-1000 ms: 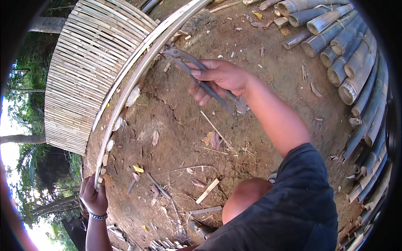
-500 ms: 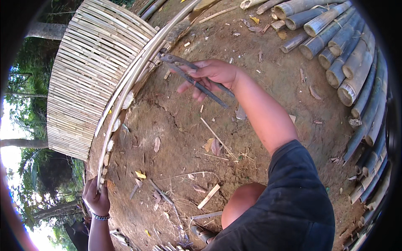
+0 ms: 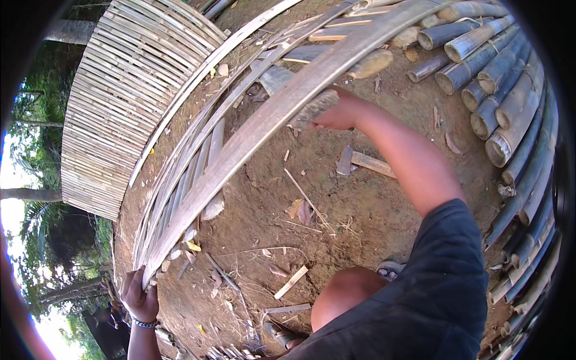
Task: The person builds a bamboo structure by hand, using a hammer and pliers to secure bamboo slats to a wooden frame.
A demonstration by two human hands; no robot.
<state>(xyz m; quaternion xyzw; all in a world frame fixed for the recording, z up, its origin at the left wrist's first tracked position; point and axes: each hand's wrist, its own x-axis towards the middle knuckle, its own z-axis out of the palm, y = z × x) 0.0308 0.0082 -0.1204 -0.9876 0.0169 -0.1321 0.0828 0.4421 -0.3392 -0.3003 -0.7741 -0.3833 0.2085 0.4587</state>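
A long, pale wooden or bamboo strip (image 3: 258,135) runs slantwise across the middle, with short wooden pieces under its near edge. My left hand (image 3: 139,297), wearing a dark bracelet, is closed round the strip's lower left end. My right hand (image 3: 337,113) is beside the strip's near edge, partly covered by a rough wooden piece (image 3: 315,108). Its fingers are hidden, and so is anything in them. Behind the strip lie several thinner slats (image 3: 171,183). A hammer (image 3: 345,161) with a wooden handle rests on the soil near my right forearm.
A slatted bamboo panel (image 3: 138,102) stands at the far left. Cut bamboo poles (image 3: 498,150) are piled along the right. Dry leaves, twigs and a short wood offcut (image 3: 291,282) litter the dirt before my bent knee (image 3: 348,294). Trees stand beyond the panel.
The strip's broad face and the slats behind it have come into view, the strip shifting toward me. My right hand has moved right; the dark pincers it held are out of sight.
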